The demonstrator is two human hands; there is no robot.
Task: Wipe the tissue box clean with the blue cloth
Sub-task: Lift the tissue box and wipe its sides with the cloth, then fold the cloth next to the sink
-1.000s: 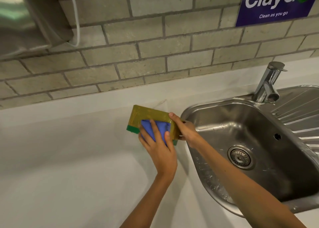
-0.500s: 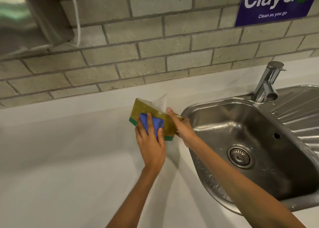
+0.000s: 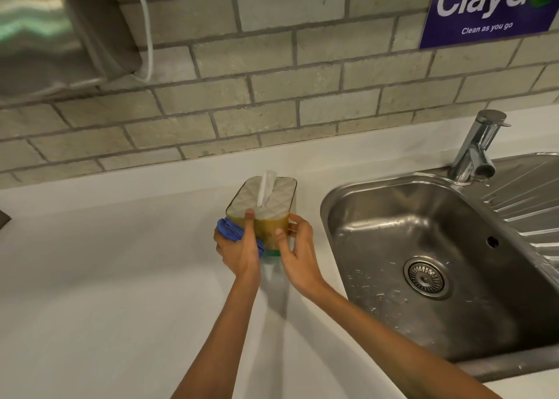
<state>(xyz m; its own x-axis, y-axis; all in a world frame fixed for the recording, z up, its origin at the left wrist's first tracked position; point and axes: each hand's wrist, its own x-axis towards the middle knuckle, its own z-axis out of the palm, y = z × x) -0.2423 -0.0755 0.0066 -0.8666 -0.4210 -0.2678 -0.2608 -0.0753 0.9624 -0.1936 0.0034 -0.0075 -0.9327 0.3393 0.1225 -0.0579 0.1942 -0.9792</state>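
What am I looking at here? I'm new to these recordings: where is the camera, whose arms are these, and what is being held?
There is no machine here. The camera sits on a person's head and looks forward and down, so the two bare arms reaching in from below are the wearer's own. The left hand presses a bunched blue cloth against the side of a tissue box, thumb on its top. The right hand steadies the box's other side. The box's top faces the camera, with a white tissue sticking out. All this happens over a pale counter. To the right lies a steel sink with a tap; behind is a brick wall.
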